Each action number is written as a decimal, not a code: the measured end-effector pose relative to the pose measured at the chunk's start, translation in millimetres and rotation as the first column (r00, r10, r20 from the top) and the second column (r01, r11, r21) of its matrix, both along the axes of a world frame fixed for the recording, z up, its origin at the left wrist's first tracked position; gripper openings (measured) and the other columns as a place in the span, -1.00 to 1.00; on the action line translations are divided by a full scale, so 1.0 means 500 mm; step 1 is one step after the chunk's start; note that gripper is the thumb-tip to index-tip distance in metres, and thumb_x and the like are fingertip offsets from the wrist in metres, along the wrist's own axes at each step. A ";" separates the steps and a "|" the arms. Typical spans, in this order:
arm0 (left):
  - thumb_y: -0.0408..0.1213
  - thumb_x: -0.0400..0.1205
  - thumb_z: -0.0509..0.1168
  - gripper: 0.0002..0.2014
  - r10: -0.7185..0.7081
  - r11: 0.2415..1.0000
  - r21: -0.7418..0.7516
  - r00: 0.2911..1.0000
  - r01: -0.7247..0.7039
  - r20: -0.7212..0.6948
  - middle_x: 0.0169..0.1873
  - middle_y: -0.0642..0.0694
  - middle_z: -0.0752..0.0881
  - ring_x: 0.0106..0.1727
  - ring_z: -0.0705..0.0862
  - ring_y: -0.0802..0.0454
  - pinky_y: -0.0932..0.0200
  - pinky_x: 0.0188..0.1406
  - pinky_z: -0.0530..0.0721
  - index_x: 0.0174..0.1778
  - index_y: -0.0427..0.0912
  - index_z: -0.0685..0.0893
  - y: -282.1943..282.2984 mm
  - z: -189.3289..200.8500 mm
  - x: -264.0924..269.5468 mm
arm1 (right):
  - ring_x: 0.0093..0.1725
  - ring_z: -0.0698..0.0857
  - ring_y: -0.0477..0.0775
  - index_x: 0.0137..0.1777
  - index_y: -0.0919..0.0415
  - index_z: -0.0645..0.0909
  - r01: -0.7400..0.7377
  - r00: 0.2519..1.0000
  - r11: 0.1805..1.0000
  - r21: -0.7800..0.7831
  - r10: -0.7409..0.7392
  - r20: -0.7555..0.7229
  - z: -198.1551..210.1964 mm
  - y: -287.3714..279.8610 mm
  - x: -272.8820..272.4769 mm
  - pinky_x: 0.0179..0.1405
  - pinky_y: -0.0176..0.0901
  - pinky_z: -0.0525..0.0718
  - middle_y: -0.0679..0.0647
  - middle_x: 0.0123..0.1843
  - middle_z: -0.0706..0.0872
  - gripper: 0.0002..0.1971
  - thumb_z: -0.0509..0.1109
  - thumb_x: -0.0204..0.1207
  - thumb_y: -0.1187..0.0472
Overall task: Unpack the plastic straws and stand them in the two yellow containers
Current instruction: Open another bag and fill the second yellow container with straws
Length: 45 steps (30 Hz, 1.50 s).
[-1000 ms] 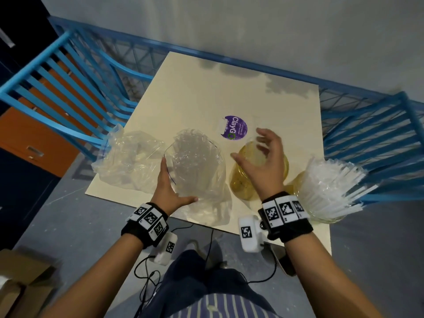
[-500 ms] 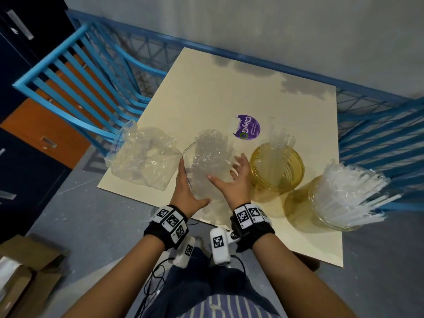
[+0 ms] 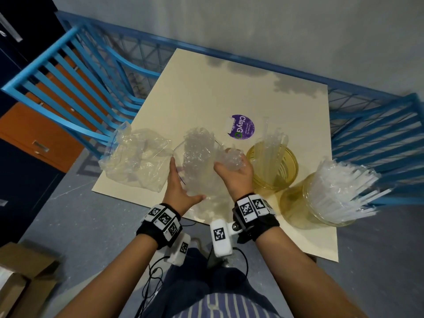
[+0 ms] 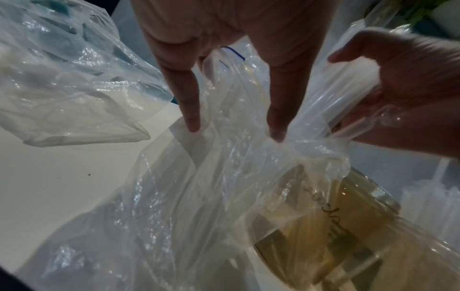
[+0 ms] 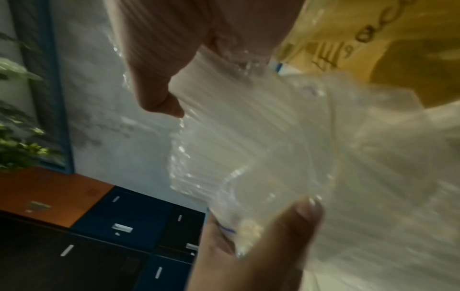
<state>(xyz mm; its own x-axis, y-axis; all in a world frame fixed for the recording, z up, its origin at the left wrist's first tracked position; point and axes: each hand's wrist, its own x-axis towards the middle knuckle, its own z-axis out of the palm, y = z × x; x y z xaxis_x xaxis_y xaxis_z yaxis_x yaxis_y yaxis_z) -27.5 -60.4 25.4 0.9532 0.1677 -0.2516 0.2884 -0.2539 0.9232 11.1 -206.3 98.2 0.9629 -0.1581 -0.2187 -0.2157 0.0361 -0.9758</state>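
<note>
Starting at the left of the desk (image 3: pixel 206 92), I see one crumpled clear bag (image 3: pixel 135 161) lying slack near the desk's left edge. It looks emptied and set aside, though I cannot tell if any straws remain inside.

Next comes the second clear zip bag (image 3: pixel 199 154), the one I am working on. My left hand (image 3: pixel 181 189) steadies it from the left, fingers (image 4: pixel 190 102) extended against the film and thumb spread beneath. I judge this keeps the bag's mouth propped so its contents can be drawn out. My right hand (image 3: pixel 236 173) has its grip curled around a bunched wad of bag film and clear plastic straws (image 5: pixel 248 137), thumb and fingers pinching it from both sides, presumably to pull a bundle free.

Just right of that hand stands the first yellow container (image 3: pixel 273 166), upright, with a loose bundle of straws leaning in it; too many overlap for an exact count. The second yellow container (image 3: pixel 298 207) sits nearer the desk's right front, packed with a dense fan of straws (image 3: pixel 341 191), far too many to count.

So: two bags, two containers, and one purple round sticker (image 3: pixel 242 129) behind them.
</note>
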 end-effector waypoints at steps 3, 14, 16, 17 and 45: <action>-0.34 0.13 0.68 0.39 -0.017 1.000 0.026 1.000 0.017 0.005 0.61 -0.01 0.05 0.58 0.24 -0.02 -0.26 0.45 0.45 0.60 0.19 -0.27 0.005 -0.003 0.003 | -0.19 0.76 -0.12 0.02 0.37 0.67 -0.001 0.999 0.996 0.094 -0.003 0.045 0.052 -0.017 0.010 -0.04 -0.22 0.73 0.07 -0.16 0.78 -0.75 0.43 0.35 0.57; -0.31 0.11 0.69 0.41 -0.031 0.998 0.054 1.000 0.031 -0.003 0.56 -0.03 0.14 0.51 0.33 -0.06 -0.27 0.41 0.49 0.60 0.20 -0.28 0.016 -0.012 0.016 | -0.20 0.76 0.15 -0.09 0.34 0.63 0.099 0.958 0.968 0.230 -0.155 0.242 0.197 -0.083 0.048 0.05 0.13 0.72 0.11 -0.27 0.79 -0.78 0.49 0.25 0.39; -0.30 0.11 0.69 0.41 -0.034 0.998 0.053 0.999 0.034 -0.005 0.55 -0.01 0.14 0.50 0.33 -0.05 -0.27 0.40 0.50 0.60 0.20 -0.28 0.018 -0.014 0.018 | -0.22 0.76 0.14 -0.11 0.34 0.61 0.110 0.932 0.960 0.257 -0.189 0.310 0.230 -0.116 0.050 0.00 0.10 0.74 0.04 -0.31 0.78 -0.83 0.45 0.30 0.45; -0.29 0.11 0.69 0.42 -0.035 0.998 0.051 0.999 0.035 -0.004 0.53 0.02 0.15 0.49 0.34 -0.05 -0.27 0.40 0.50 0.60 0.19 -0.28 0.018 -0.013 0.019 | -0.21 0.76 0.12 -0.14 0.31 0.61 0.121 0.918 0.959 0.256 -0.206 0.337 0.246 -0.135 0.049 -0.01 0.08 0.75 0.02 -0.32 0.78 -0.86 0.43 0.32 0.47; -0.25 0.03 0.70 0.42 -0.040 0.999 0.006 0.999 0.040 -0.009 0.52 -0.02 0.25 0.44 0.40 -0.04 -0.31 0.35 0.54 0.58 0.28 -0.21 0.024 -0.002 0.001 | 0.59 0.24 -0.01 0.47 0.13 0.32 -0.094 0.822 0.835 -0.542 0.373 0.431 0.099 -0.110 -0.049 0.61 -0.13 0.25 0.05 0.54 0.27 0.02 0.71 0.00 -0.06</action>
